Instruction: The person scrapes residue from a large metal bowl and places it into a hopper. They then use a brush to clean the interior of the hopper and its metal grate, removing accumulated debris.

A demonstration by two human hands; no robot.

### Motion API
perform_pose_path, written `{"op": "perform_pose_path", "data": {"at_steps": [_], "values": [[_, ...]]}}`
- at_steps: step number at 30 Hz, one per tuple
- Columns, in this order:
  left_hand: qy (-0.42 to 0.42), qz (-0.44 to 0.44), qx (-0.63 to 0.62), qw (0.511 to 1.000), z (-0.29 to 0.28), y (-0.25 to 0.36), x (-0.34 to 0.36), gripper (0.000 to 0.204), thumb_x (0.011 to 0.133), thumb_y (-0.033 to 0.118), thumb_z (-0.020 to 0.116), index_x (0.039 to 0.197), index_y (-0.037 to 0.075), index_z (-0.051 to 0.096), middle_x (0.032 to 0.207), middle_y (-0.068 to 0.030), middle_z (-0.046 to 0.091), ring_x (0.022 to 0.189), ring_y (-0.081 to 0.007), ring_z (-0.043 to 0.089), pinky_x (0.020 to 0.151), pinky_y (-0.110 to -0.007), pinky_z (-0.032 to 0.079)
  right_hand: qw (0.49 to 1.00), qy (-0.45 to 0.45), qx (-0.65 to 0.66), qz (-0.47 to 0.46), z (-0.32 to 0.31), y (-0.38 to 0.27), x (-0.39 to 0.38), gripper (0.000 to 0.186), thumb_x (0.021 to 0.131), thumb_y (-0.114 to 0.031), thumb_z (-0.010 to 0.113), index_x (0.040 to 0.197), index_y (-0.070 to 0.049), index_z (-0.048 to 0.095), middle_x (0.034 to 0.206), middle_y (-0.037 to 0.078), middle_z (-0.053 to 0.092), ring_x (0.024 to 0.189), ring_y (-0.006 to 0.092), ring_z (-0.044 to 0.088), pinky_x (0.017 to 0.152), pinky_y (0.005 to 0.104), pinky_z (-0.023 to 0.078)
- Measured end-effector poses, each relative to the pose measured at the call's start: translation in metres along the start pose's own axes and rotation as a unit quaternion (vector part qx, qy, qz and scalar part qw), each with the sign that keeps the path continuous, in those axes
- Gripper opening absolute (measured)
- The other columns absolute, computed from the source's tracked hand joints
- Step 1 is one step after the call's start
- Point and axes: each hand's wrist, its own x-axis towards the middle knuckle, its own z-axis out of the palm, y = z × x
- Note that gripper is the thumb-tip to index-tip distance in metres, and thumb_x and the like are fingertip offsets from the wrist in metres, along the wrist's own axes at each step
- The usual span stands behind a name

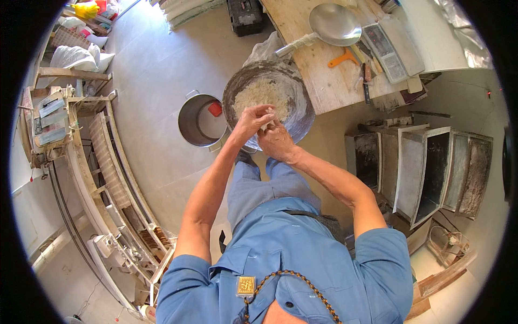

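Here, a soft, crumbly pale mass (263,95) is seen lying in the wide grey basin (302,116) beside the wooden bench (318,70), a clump apparently pinched between the bent fingers of the left hand (252,120) and right hand (276,139), and judged light, loose, best gathered from beneath.

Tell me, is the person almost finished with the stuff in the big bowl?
Hard to say. Done: a pale crumbly heap already sits in the big metal bowl. In hand: the left hand and right hand are together over the bowl's near side, seemingly rubbing bits off the fingers. Left: the steel pot on the floor beside it holds only a red scoop, and the ladle lies unused on the wooden table.
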Motion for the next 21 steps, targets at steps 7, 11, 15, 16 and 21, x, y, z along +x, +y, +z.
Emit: {"op": "perform_pose_path", "data": {"at_steps": [7, 11, 15, 16, 21], "values": [[-0.004, 0.006, -0.197, 0.98, 0.02, 0.01, 0.005, 0.024, 0.109, 0.02, 0.065, 0.103, -0.001, 0.074, 0.068, 0.0061, 0.056, 0.056, -0.0012, 0.042, 0.05, -0.021, 0.032, 0.986, 0.076, 0.147, -0.01, -0.047, -0.004, 0.003, 0.012, 0.081, -0.011, 0.074, 0.077, 0.0, 0.071, 0.063, 0.016, 0.066, 0.065, 0.0336, 0.069, 0.107, 0.048, 0.048], [0.009, 0.016, -0.221, 0.975, 0.027, 0.013, 0.005, 0.027, 0.109, 0.02, 0.064, 0.097, 0.0, 0.075, 0.066, 0.0031, 0.059, 0.052, -0.0023, 0.043, 0.046, -0.021, 0.033, 0.983, 0.089, 0.16, -0.017, -0.067, -0.004, 0.004, 0.012, 0.08, -0.01, 0.074, 0.074, -0.002, 0.068, 0.063, 0.016, 0.065, 0.065, 0.0333, 0.069, 0.102, 0.0448, 0.052], [0.075, 0.031, -0.219, 0.972, 0.031, 0.016, 0.004, 0.026, 0.108, 0.02, 0.066, 0.097, -0.001, 0.076, 0.068, 0.0004, 0.064, 0.051, -0.0027, 0.046, 0.045, -0.021, 0.033, 0.983, 0.1, 0.148, -0.05, -0.078, 0.002, 0.008, 0.012, 0.084, -0.01, 0.072, 0.077, -0.002, 0.067, 0.068, 0.019, 0.065, 0.074, 0.0339, 0.069, 0.101, 0.0452, 0.052], [0.107, 0.03, -0.223, 0.969, 0.03, 0.015, 0.004, 0.026, 0.107, 0.02, 0.067, 0.097, -0.001, 0.077, 0.068, -0.0003, 0.066, 0.051, -0.0031, 0.047, 0.045, -0.021, 0.032, 0.979, 0.122, 0.15, -0.062, -0.079, 0.005, 0.008, 0.012, 0.085, -0.01, 0.072, 0.078, -0.002, 0.066, 0.07, 0.019, 0.065, 0.076, 0.0339, 0.069, 0.098, 0.0449, 0.053], [0.21, 0.012, -0.247, 0.946, 0.012, 0.009, -0.001, 0.021, 0.102, 0.018, 0.074, 0.094, 0.0, 0.079, 0.068, -0.0016, 0.068, 0.05, -0.005, 0.049, 0.044, -0.022, 0.032, 0.985, 0.101, 0.137, -0.002, -0.077, 0.019, -0.001, 0.021, 0.091, -0.017, 0.073, 0.078, -0.005, 0.062, 0.072, 0.016, 0.064, 0.077, 0.0329, 0.067, 0.075, 0.0437, 0.054]]}}
